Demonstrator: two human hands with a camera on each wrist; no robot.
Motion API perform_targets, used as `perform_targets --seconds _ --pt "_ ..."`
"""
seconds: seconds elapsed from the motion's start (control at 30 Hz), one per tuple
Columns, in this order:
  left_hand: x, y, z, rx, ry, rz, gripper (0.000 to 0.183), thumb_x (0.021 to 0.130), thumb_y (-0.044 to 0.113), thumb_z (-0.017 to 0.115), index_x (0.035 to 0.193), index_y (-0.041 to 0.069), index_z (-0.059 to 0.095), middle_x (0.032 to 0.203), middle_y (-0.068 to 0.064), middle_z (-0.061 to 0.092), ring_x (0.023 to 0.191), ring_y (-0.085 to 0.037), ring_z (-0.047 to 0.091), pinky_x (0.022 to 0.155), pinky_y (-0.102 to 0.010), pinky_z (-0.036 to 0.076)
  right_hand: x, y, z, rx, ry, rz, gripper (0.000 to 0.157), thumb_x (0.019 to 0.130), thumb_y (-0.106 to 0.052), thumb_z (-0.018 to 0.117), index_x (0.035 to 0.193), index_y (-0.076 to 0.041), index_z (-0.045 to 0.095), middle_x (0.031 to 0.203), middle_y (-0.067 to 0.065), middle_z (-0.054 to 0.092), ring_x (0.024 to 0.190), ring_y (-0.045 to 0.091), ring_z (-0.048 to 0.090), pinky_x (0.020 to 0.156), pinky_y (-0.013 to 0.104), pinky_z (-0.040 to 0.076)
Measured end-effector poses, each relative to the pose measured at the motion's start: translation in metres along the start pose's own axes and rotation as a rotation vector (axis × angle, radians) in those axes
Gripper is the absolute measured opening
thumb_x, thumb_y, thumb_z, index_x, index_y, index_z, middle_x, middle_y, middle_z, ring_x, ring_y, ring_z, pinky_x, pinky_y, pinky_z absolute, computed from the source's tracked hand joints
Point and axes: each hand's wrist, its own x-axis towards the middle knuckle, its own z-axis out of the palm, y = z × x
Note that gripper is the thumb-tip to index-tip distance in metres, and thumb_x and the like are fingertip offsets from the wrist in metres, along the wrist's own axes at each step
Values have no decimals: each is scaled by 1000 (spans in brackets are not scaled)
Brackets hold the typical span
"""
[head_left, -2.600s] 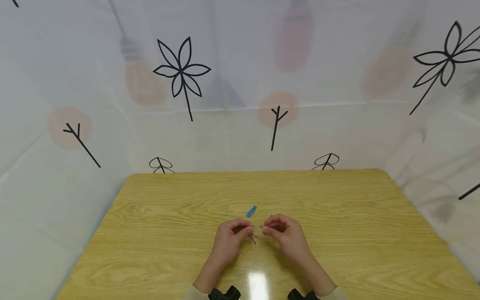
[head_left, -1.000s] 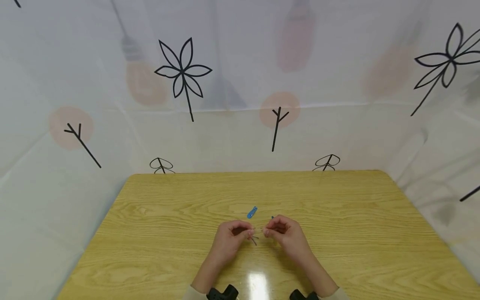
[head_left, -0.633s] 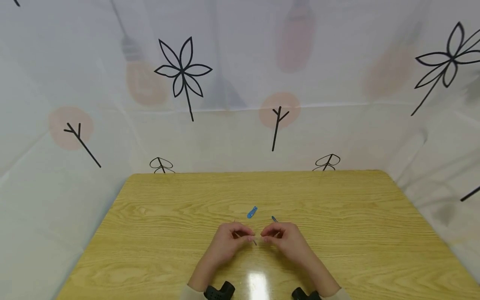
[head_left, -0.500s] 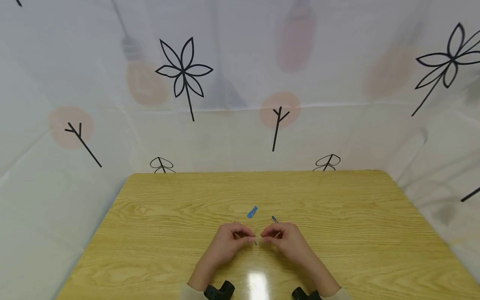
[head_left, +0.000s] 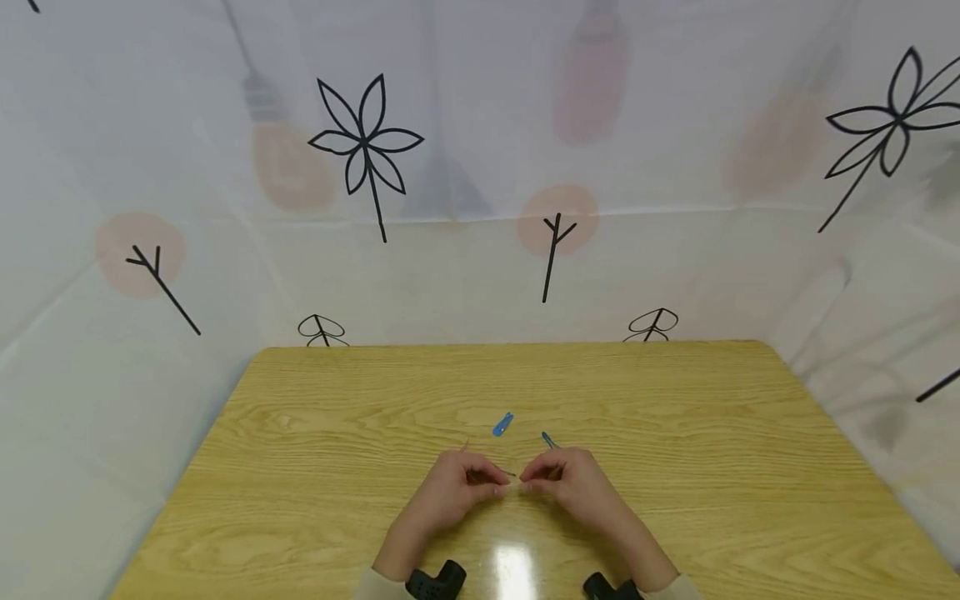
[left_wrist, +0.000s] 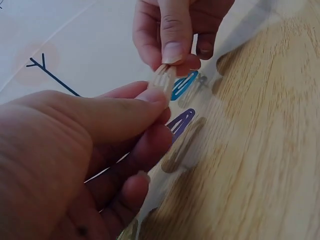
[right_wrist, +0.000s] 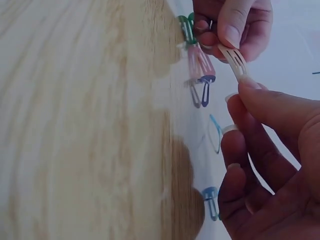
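Note:
In the left wrist view, a cream snap hair clip (left_wrist: 164,77) bridges the fingertips of both hands. My left hand (head_left: 459,483) pinches one end between thumb and forefinger. The other end is pinched by my right hand (head_left: 573,479), with thumb and fingers facing the left ones. From the right wrist, the cream clip's (right_wrist: 235,61) slotted, slightly arched body shows; the fingertips cover its ends. Beneath the hands lies a purple hair clip (right_wrist: 206,92), with a pink one (right_wrist: 200,62) overlapping it and a green one (right_wrist: 187,29) beyond.
A blue hair clip (head_left: 503,424) lies on the wood-grain table (head_left: 337,417), past the hands. Another blue clip (head_left: 549,438) pokes out behind the right hand. A patterned white cloth (head_left: 450,275) hangs behind the table and along both sides.
Both hands have come slightly nearer the body, still pinching the cream hair clip between them. More of the blue clip behind the right hand shows. The blue clip farther out stays put.

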Motion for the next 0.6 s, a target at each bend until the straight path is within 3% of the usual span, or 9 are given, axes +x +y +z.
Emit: perform_targets --seconds 0.2,0.33,0.43,0.53,0.6 --pt "0 0 -1 32 -47 -16 6 86 11 78 89 17 79 94 11 73 89 -5 65 83 -28 51 -1 2 -2 6 -57 -26 5 84 -14 80 86 -18 77 84 -9 69 77 8 60 67 25 50" --pt "0 -1 -1 56 -75 -13 8 85 12 79 89 19 79 92 13 73 89 -2 65 111 -40 33 -2 4 -3 8 -107 -27 5 85 -14 80 87 -19 78 85 -10 70 78 8 61 68 26 50" --pt "-1 -3 -1 61 -91 0 8 85 11 80 89 17 79 90 14 73 89 -1 65 111 -39 33 -2 5 -4 22 -144 -28 4 85 -15 79 89 -17 78 87 -8 72 80 8 63 70 26 50" --pt "-1 -4 0 55 -96 10 7 84 10 80 88 16 79 89 14 72 88 -2 65 91 -29 48 -2 6 -5 44 -163 -26 4 85 -14 80 89 -16 78 87 -3 73 82 9 64 71 25 50" --pt "-1 -4 -1 58 -96 20 7 84 10 80 88 16 79 88 15 72 86 -2 64 82 -25 50 -1 7 -5 54 -171 -27 5 85 -12 80 88 -15 78 87 -1 74 82 9 64 71 25 50"
